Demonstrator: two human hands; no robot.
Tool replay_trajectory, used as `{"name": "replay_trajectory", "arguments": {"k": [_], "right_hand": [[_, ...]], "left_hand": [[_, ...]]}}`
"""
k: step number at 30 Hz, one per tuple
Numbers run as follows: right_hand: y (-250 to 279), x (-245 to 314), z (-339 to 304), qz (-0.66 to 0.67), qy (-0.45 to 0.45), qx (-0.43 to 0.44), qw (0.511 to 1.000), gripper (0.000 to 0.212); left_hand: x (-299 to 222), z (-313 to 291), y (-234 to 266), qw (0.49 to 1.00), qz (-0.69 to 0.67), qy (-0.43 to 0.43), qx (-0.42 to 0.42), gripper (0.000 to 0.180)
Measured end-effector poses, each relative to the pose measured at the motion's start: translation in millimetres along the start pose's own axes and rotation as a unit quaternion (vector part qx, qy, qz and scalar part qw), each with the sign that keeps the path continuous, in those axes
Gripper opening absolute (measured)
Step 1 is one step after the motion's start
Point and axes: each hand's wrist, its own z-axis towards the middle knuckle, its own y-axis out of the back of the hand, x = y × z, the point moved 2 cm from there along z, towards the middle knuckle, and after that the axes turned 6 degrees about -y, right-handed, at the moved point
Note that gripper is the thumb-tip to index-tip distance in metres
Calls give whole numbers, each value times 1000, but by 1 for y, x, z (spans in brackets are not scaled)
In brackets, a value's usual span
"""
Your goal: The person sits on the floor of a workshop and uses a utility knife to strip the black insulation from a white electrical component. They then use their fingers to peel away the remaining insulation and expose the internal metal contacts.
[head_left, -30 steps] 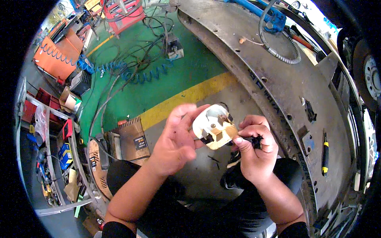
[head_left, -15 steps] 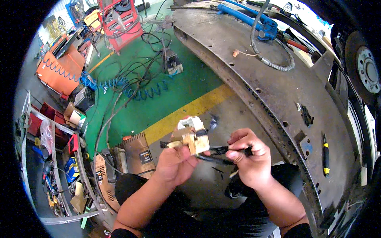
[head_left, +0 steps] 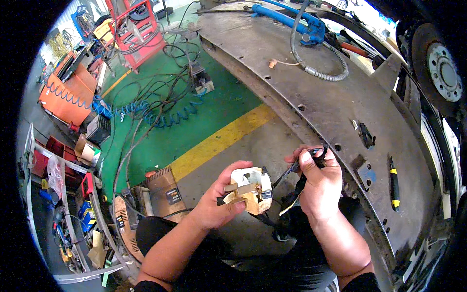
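Note:
In front of my knees my left hand [head_left: 212, 203] grips a white and yellowed plastic housing [head_left: 259, 203], thumb along its near side. Two tan, blade-like pieces stick out of the housing toward that hand, and a dark band crosses its right side. To the right, raised fingers of my right hand [head_left: 320, 187] are closed on a black cable [head_left: 287, 171] that runs between the housing and this hand. A thin pale strip [head_left: 290, 206] hangs below the right hand. The cable's far end is hidden by my fingers.
A steel bench [head_left: 335, 112] slants along my right, bearing a black-and-yellow utility knife [head_left: 394, 187] and a blue hydraulic ram [head_left: 279, 18]. Tangled cables [head_left: 160, 100] cover the green floor. On the left stand a tool cart [head_left: 73, 214] and a brown-and-black machine [head_left: 163, 187].
My left hand has moved right and turned the housing, showing its hollow white side. My right hand has risen and tilted up with the cable. The whole view has shifted slightly.

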Motion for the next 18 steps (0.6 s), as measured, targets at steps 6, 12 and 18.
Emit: {"name": "replay_trajectory", "arguments": {"k": [6,12,18], "right_hand": [[54,51,53,79,129,-183,971,8],[5,32,-6,-212,154,91,961,40],[-15,22,-18,-334,207,265,880,29]], "left_hand": [[-8,-19,10,975,199,-24,98,80],[-6,-8,18,992,69,-87,-65,84],[-24,-10,15,972,199,-120,-44,86]]}}
